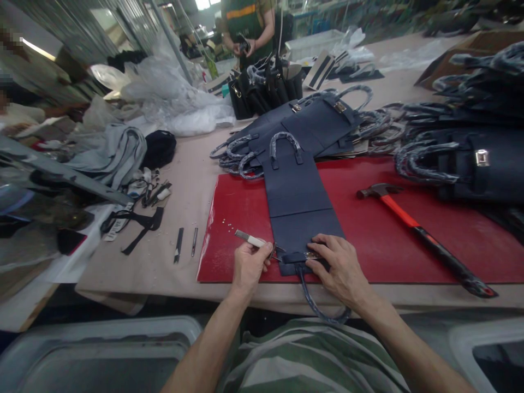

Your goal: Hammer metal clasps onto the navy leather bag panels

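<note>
A flat navy bag panel (301, 188) lies lengthwise in front of me, its near handle (317, 305) wrapped in clear plastic and hanging over the table edge. My left hand (251, 265) is closed round a slim tool (256, 240) with a white-wrapped grip and a flat metal end. Thin points stick out from that hand toward a short strap (295, 257) on the panel; their exact form is unclear. On the strap's right end sits a metal clasp (311, 255). My right hand (338, 265) holds it between thumb and fingers, the palm partly covering the panel.
Beneath the panel is a red board (237, 202). A claw hammer (413, 221) lies right; a black cutter (178, 245) and thin metal rod (194, 242) lie left. Stacked navy bag pieces (339, 125) stand behind, more (499, 158) at right. A person (249, 33) stands across the table.
</note>
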The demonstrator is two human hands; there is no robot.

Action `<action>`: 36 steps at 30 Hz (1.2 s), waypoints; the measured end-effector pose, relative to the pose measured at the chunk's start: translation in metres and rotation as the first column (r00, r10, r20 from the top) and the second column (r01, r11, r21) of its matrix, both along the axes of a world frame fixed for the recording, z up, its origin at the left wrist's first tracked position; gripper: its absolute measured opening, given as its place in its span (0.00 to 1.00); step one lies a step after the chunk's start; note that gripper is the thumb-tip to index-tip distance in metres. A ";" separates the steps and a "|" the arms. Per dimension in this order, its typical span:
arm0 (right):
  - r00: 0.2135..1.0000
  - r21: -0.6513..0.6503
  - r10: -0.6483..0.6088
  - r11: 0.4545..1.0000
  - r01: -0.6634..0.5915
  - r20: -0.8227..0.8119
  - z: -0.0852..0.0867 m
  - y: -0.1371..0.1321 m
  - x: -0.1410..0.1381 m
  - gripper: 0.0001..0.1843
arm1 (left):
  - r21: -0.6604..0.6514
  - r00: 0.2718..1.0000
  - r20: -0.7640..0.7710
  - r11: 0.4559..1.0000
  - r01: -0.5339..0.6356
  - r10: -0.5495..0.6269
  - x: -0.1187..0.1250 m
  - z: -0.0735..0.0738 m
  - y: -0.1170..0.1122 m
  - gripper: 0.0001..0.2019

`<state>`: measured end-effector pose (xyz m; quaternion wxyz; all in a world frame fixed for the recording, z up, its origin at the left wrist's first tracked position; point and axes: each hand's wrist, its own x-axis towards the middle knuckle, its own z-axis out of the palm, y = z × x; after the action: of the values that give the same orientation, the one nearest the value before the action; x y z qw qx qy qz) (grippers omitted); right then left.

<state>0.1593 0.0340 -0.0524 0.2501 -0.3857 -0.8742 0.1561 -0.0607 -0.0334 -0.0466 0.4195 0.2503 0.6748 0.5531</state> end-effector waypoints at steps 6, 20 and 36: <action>1.000 0.009 0.002 1.000 -0.002 -0.006 -0.002 0.001 0.000 0.14 | 0.032 0.991 -0.121 0.998 0.053 -0.048 0.003 0.002 -0.004 0.19; 1.000 0.014 0.006 1.000 -0.006 -0.028 0.000 -0.002 0.001 0.13 | 0.136 0.908 -0.356 0.949 0.286 -0.222 -0.006 0.005 -0.011 0.09; 0.999 0.014 -0.001 1.000 0.002 -0.033 -0.002 -0.004 0.001 0.14 | 0.207 0.882 -0.470 0.968 0.144 -0.031 -0.027 0.007 -0.018 0.11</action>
<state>0.1605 0.0300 -0.0548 0.2671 -0.3820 -0.8709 0.1560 -0.0879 -0.0515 -0.0400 0.2385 0.4531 0.6729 0.5339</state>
